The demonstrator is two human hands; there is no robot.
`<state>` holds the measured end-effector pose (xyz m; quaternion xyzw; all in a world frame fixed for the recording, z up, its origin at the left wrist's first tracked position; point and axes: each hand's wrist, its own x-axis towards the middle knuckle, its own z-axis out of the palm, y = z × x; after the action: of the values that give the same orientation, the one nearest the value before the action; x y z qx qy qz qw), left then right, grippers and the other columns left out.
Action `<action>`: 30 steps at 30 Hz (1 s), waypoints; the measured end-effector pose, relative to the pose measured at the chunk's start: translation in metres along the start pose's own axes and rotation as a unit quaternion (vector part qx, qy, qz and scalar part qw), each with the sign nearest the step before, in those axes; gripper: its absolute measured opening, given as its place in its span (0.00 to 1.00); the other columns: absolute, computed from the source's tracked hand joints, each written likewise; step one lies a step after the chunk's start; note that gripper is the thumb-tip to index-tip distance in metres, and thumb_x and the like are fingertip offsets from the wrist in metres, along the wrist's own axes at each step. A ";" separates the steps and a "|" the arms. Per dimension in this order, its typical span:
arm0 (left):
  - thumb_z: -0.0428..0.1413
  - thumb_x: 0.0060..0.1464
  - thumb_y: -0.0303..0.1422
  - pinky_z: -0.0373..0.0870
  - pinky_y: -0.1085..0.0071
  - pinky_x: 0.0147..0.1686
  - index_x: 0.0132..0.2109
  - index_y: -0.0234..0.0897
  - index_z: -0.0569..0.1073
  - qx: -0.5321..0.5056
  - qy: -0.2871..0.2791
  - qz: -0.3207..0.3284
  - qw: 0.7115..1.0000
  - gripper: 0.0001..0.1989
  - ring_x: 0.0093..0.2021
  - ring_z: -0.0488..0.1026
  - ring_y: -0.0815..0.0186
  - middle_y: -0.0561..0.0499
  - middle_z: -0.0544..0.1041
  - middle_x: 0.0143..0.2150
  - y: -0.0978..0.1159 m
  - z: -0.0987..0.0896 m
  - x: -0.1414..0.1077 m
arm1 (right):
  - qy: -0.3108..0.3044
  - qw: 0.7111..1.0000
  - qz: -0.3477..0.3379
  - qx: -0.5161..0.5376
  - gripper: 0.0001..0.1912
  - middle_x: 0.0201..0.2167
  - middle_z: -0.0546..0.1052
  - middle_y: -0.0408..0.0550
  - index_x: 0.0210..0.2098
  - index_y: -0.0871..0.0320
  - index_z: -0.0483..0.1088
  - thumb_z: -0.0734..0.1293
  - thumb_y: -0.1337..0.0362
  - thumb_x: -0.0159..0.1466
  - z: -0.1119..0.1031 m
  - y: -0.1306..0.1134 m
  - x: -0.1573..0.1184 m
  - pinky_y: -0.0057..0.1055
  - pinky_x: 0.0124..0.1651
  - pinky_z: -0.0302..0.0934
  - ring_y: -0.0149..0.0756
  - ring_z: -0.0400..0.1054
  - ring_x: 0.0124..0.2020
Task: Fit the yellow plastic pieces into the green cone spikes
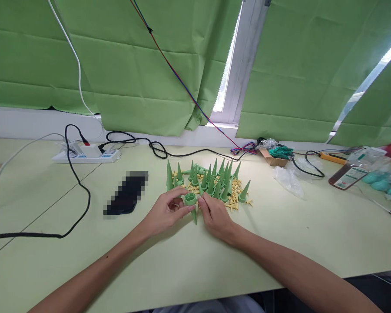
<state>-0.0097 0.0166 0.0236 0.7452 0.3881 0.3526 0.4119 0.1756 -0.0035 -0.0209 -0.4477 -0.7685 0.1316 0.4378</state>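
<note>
Pale table (143,269) used as work surface. Green cone (190,200) pinched over it by left hand (164,211), mouth up, tip down, probably so the opening is seen. Right hand (217,215) curled closed alongside; contents can't be told. Behind: other cones (210,187) stood on wide ends, likely for stability, among yellow pieces (235,193). Farther: curtains (133,78) hung, presumably against glare.

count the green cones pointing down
1: the cone in the left hand, open threaded end up, beside the right hand. Other cones stand point up beyond the hands; some in that cluster may be hidden.
</note>
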 end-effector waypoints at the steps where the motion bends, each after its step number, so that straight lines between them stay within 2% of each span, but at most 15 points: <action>1: 0.61 0.54 0.42 0.67 0.72 0.26 0.45 0.35 0.74 0.001 0.003 0.003 1.000 0.17 0.26 0.67 0.71 0.49 0.70 0.41 0.000 0.000 0.000 | 0.002 1.000 0.000 -0.001 0.16 0.22 0.58 0.38 0.28 0.53 0.50 0.51 0.60 0.73 0.000 0.000 0.000 0.28 0.27 0.44 0.30 0.50 0.21; 10: 0.60 0.57 0.36 0.66 0.75 0.24 0.48 0.39 0.77 0.052 0.008 0.068 0.996 0.13 0.29 0.68 0.71 0.48 0.72 0.45 0.001 -0.002 -0.003 | 0.021 1.000 -0.008 0.008 0.16 0.21 0.58 0.38 0.28 0.53 0.51 0.51 0.60 0.74 0.000 -0.001 0.000 0.28 0.26 0.45 0.30 0.50 0.21; 16: 0.59 0.57 0.35 0.69 0.74 0.27 0.48 0.41 0.77 0.060 0.014 0.074 0.995 0.12 0.29 0.68 0.72 0.48 0.72 0.46 0.004 -0.002 -0.005 | 0.023 1.000 -0.003 0.013 0.17 0.21 0.59 0.38 0.28 0.54 0.52 0.51 0.59 0.74 0.000 0.000 -0.001 0.28 0.26 0.46 0.30 0.51 0.21; 25: 0.58 0.57 0.36 0.71 0.73 0.28 0.48 0.40 0.76 0.074 0.045 0.056 0.995 0.13 0.34 0.71 0.66 0.46 0.73 0.47 0.002 -0.001 -0.002 | -0.002 0.999 0.010 0.037 0.13 0.25 0.64 0.40 0.34 0.55 0.60 0.52 0.60 0.74 -0.003 -0.005 0.001 0.27 0.29 0.51 0.32 0.58 0.24; 30: 0.59 0.57 0.42 0.67 0.74 0.25 0.54 0.41 0.68 0.051 0.059 -0.001 0.997 0.20 0.25 0.67 0.72 0.50 0.74 0.41 0.001 -0.001 -0.002 | 0.011 0.999 0.013 0.036 0.13 0.26 0.66 0.41 0.36 0.55 0.63 0.52 0.60 0.74 -0.003 -0.005 0.000 0.27 0.30 0.52 0.32 0.59 0.24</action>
<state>-0.0110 0.0147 0.0244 0.7428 0.4301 0.3753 0.3500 0.1751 -0.0067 -0.0165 -0.4429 -0.7526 0.1600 0.4602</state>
